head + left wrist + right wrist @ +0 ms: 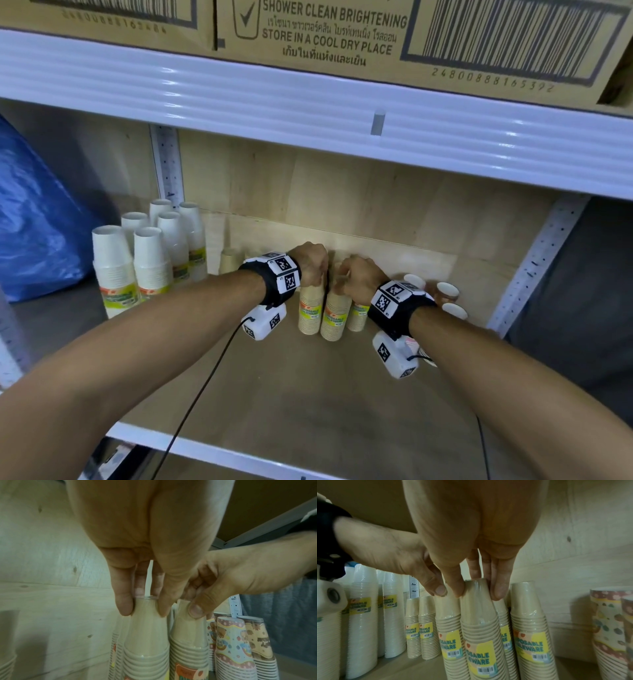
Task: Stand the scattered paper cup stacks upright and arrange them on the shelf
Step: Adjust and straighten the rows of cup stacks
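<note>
On the wooden shelf (308, 394) stand several tan paper cup stacks, wrapped in clear film and with yellow labels. My left hand (315, 274) (145, 609) pinches the top of one upright tan stack (311, 311) (145, 635) from above. Right beside it, my right hand (346, 284) (479, 592) grips the top of the neighbouring tan stack (335, 318) (479, 622), which leans slightly. The two stacks touch. A third tan stack (358, 317) (529, 615) stands just to the right, and more tan stacks (421, 622) stand behind to the left.
White cup stacks (150, 253) (363, 608) stand in a group at the shelf's left. Patterned cup stacks (445, 291) (231, 642) stand at the right near the metal upright (534, 267). A blue bag (34, 222) lies far left. The upper shelf (308, 102) carries cardboard boxes (325, 31).
</note>
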`<state>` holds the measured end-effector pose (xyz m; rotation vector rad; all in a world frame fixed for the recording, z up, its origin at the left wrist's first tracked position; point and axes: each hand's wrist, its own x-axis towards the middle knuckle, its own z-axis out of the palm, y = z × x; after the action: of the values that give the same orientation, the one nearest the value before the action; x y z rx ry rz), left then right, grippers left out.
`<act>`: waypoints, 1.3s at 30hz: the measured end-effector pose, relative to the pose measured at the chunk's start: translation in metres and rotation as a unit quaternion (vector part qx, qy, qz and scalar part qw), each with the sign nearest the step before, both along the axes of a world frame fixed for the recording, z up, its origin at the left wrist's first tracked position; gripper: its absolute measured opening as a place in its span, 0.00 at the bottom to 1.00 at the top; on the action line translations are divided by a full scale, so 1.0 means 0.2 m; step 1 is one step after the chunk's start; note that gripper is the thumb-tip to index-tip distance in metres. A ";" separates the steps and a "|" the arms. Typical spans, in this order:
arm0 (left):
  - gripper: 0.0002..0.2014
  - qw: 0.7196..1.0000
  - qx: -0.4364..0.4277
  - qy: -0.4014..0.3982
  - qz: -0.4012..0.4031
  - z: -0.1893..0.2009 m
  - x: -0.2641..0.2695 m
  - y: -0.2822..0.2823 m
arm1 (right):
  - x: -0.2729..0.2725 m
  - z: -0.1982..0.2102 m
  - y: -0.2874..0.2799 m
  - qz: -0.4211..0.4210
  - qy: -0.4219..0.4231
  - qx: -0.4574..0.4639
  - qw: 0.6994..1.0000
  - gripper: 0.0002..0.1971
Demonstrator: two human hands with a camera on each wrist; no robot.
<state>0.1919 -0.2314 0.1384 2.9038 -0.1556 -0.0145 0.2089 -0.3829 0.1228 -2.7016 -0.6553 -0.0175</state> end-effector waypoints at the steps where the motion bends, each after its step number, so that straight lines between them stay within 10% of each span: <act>1: 0.17 1.000 -0.004 0.003 0.001 -0.01 0.01 0.00 | 0.00 0.00 0.00 0.001 0.003 0.003 1.000 0.09; 39: 0.18 0.999 -0.038 -0.014 0.006 0.02 0.09 0.08 | 0.07 0.08 0.03 -0.027 0.008 0.014 1.000 0.14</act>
<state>0.2096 -0.2146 0.1419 2.8290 -0.1403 0.0329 0.2238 -0.3768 0.1395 -2.6885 -0.5731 -0.0199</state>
